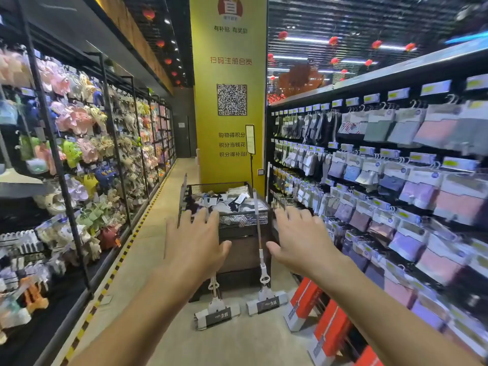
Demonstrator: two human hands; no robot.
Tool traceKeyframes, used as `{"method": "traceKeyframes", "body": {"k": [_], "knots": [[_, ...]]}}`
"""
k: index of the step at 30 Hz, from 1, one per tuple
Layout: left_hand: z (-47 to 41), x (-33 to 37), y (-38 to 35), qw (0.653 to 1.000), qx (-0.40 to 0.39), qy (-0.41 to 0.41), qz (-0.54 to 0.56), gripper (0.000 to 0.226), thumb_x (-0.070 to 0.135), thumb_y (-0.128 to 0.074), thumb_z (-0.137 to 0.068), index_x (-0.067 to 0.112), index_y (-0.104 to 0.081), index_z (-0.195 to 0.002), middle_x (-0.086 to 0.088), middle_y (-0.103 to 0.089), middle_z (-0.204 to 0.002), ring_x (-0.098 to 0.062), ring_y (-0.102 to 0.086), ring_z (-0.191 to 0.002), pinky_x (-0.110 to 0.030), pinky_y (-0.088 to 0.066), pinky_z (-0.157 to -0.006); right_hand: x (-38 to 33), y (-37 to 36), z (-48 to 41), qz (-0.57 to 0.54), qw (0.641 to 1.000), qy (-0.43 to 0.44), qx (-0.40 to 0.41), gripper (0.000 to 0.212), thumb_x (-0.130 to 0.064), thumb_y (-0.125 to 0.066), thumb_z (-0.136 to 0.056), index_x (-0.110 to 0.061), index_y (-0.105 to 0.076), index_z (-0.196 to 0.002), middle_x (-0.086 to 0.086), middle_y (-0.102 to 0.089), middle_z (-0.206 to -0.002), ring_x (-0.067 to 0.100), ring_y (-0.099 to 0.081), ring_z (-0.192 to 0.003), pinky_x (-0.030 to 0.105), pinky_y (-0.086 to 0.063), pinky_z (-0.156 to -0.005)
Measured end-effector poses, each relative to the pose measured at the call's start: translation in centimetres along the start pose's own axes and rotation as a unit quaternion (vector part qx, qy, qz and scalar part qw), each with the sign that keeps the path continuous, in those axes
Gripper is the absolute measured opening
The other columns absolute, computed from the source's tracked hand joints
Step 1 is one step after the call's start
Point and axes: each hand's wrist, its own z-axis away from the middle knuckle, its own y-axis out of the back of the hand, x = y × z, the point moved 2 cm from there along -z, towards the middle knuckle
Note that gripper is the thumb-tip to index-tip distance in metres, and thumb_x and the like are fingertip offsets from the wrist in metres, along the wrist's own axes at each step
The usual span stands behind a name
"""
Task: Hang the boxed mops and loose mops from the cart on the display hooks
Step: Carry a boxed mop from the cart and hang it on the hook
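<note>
Two loose mops lean against a dark display bin (239, 228) in the aisle. The right mop (260, 249) shows its full grey handle and a flat grey head on the floor. The left mop (216, 311) has its handle partly hidden behind my left hand. Red and grey mop boxes (303, 303) lean against the base of the right shelf. My left hand (195, 244) and my right hand (298, 239) are both stretched forward with fingers spread, holding nothing, on either side of the right mop's handle.
Slippers hang on the left shelving (87, 143). Packaged socks hang on hooks along the right shelving (396, 180). A yellow pillar (229, 128) with a QR code stands behind the bin. Yellow-black tape (113, 273) marks the floor edge on the left.
</note>
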Motion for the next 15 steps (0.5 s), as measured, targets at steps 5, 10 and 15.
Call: {"method": "traceKeyframes", "body": {"k": [5, 10, 15], "knots": [[-4.7, 4.3, -3.2, 0.999, -0.012, -0.031, 0.004, 0.068, 0.061, -0.044, -0.1, 0.026, -0.03, -0.157, 0.001, -0.033, -0.165, -0.029, -0.029, -0.152, -0.056, -0.026, -0.121, 4.9, -3.2, -2.6, -0.005, 0.999, -0.032, -0.033, 0.067, -0.051, -0.049, -0.1, -0.014, -0.031, -0.153, 0.012, -0.037, -0.157, 0.035, -0.037, -0.142, 0.051, -0.034, -0.116], [-10.0, 9.3, -6.6, 0.999, -0.027, -0.041, 0.001, 0.071, 0.062, -0.045, -0.099, 0.027, -0.028, -0.158, 0.0, -0.034, -0.165, -0.03, -0.029, -0.152, -0.058, -0.028, -0.121, 10.6, -6.6, -6.1, -0.017, 0.998, -0.046, -0.036, 0.062, -0.053, -0.051, -0.098, -0.014, -0.037, -0.145, 0.01, -0.045, -0.146, 0.035, -0.042, -0.137, 0.05, -0.038, -0.11], [-14.7, 15.2, -9.7, 0.998, -0.033, -0.061, -0.005, 0.071, 0.063, -0.046, -0.097, 0.028, -0.03, -0.157, 0.0, -0.035, -0.166, -0.03, -0.031, -0.152, -0.058, -0.029, -0.121, 16.7, -10.0, -8.9, -0.027, 0.997, -0.057, -0.04, 0.064, -0.053, -0.051, -0.098, -0.013, -0.036, -0.146, 0.012, -0.045, -0.145, 0.036, -0.043, -0.136, 0.05, -0.038, -0.109]]}}
